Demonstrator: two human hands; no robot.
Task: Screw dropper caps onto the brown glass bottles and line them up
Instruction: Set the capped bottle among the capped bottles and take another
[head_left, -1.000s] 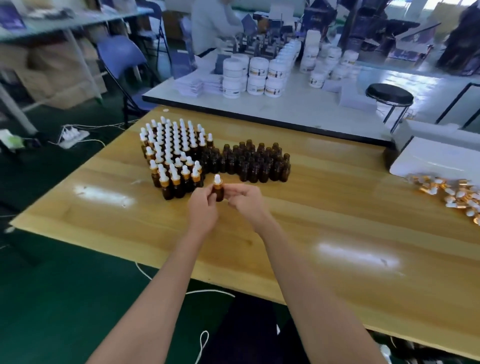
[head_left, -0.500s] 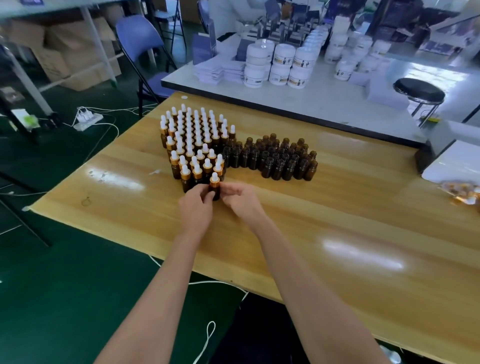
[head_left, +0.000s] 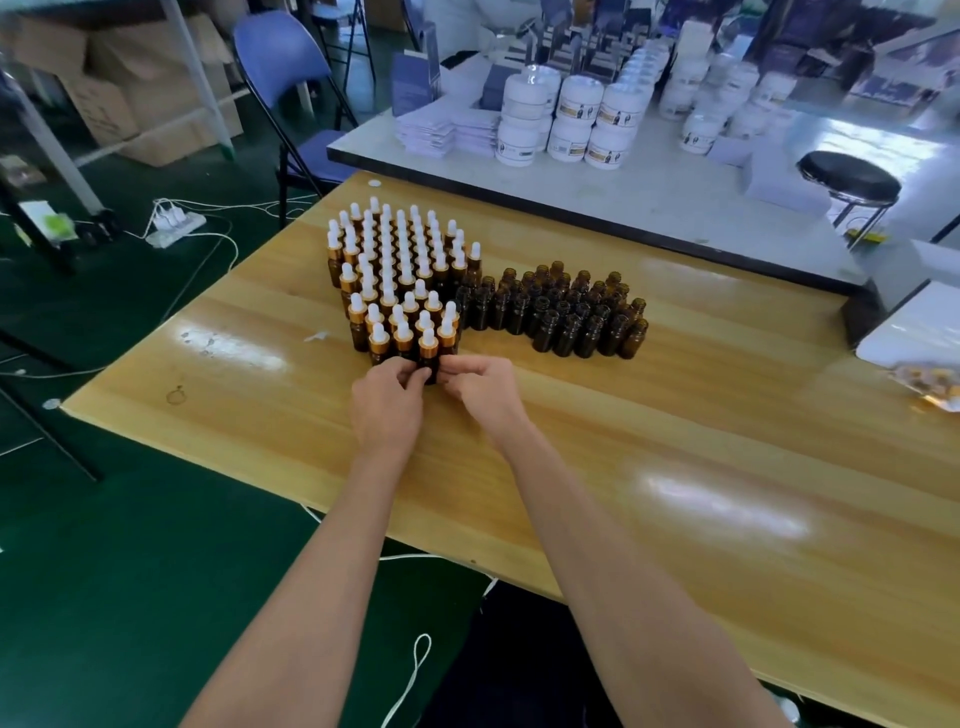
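Note:
A block of several capped brown bottles (head_left: 395, 270) with white dropper tops stands in rows on the wooden table (head_left: 675, 447). Right of it sits a cluster of several uncapped brown bottles (head_left: 561, 312). At the block's front right corner stands one capped bottle (head_left: 428, 347), touching the front row. My left hand (head_left: 387, 402) and my right hand (head_left: 480, 389) both pinch its lower body with their fingertips. A pile of loose dropper caps (head_left: 930, 382) lies at the table's right edge.
A white table (head_left: 649, 197) with white jars (head_left: 571, 119) and stacked leaflets butts against the far side. A white box (head_left: 914, 327) sits at the right. A blue folding chair (head_left: 291, 88), a black stool (head_left: 849, 179) and floor cables (head_left: 176, 228) surround the table.
Both hands carried the capped bottle from in front of the block forward and set it down at the front row's right end. The camera view shifted left.

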